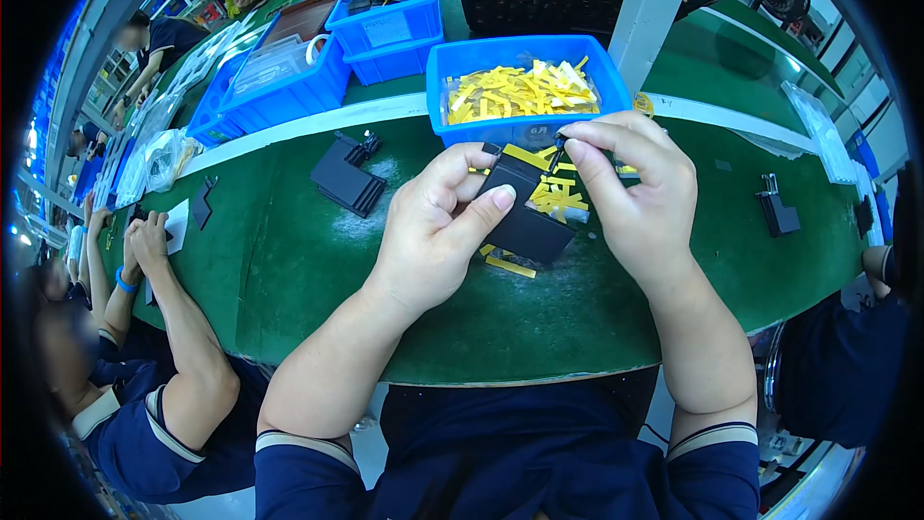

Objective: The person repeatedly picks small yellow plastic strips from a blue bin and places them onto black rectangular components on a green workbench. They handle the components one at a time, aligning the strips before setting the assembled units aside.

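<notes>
Black plastic part [525, 212] above green table [289, 260], pinched at left edge by left hand [433, 231]; right hand [630, 183] nipping small black tool [558, 149]; probably light, stiff, smooth; best gripped by side edges

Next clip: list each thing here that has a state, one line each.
Left hand: gripping the black part.
Right hand: pinching a small black piece at the part's top.
Black part: held above the table, tilted.
Blue bin: open, holding yellow strips.
Stack of black parts: lying on the table, untouched.
</notes>
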A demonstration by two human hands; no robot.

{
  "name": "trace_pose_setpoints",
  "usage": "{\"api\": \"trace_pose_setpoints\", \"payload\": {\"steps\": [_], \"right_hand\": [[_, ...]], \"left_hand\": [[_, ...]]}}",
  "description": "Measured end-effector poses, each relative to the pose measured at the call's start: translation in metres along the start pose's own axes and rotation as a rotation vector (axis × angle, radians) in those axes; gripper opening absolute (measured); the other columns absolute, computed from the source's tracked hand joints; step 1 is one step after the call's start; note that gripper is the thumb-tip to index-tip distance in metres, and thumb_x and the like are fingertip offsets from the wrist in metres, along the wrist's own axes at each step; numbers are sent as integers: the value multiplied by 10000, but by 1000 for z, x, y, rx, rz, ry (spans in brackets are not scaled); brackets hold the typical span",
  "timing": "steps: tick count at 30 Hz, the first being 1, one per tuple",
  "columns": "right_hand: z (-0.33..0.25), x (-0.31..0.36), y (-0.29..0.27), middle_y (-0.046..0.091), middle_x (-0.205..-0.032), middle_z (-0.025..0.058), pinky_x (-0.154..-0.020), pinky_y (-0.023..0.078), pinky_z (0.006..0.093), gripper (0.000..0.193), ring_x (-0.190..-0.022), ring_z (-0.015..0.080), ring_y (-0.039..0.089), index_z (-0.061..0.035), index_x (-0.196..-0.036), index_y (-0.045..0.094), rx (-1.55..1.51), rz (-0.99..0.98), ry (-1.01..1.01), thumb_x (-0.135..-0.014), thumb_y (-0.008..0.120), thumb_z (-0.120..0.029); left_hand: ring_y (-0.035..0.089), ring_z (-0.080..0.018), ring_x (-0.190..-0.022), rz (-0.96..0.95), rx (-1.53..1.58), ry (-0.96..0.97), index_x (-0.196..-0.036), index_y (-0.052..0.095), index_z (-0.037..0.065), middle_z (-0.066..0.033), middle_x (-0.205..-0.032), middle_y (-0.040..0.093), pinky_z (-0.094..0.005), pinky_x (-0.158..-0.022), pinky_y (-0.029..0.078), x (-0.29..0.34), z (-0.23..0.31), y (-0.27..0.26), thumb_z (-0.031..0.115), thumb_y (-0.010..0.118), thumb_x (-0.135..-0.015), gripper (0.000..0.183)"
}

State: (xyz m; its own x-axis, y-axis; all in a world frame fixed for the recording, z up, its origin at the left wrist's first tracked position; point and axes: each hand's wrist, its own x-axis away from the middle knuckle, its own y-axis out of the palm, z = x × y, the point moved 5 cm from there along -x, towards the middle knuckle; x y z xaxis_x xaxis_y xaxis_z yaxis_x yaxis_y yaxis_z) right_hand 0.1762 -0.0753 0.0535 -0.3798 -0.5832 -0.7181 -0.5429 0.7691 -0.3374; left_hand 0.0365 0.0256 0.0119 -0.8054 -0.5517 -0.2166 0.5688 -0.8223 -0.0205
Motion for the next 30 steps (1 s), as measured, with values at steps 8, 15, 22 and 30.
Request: {"api": "trace_pose_setpoints", "payload": {"steps": [8,15,22,30], "right_hand": [[27,9,15,657,-793,65,-703,476,249,124,-713,118,602,0,-857,683,-932,-245,687,-828,654,-117],[1,-1,-1,659,-811,89,-681,482,258,135,-738,161,626,-15,-907,703,-130,-73,90,-784,678,-63],[8,2,5,666,-804,108,-676,485,264,130,-731,170,633,-9,-904,702,-202,-73,160,-796,661,-69],[6,5,9,661,-817,124,-672,489,283,127,-730,194,636,14,-873,680,-149,-103,230,-829,615,-86]], "left_hand": [[599,-73,-748,57,-97,99,-1055,499,-6,-85,-821,675,-233,-684,468,0,-3,-3,94,579,-887,210],[599,-110,-885,20,118,-9,-1109,461,6,-99,-940,657,-242,-804,453,-1,1,0,67,538,-912,220],[579,-60,-815,50,158,11,-1068,490,-2,-72,-891,665,-221,-739,457,-1,-3,1,101,551,-913,196],[579,-64,-831,41,166,7,-1070,488,-2,-84,-926,662,-225,-748,459,-2,-2,3,100,542,-918,191]]}}
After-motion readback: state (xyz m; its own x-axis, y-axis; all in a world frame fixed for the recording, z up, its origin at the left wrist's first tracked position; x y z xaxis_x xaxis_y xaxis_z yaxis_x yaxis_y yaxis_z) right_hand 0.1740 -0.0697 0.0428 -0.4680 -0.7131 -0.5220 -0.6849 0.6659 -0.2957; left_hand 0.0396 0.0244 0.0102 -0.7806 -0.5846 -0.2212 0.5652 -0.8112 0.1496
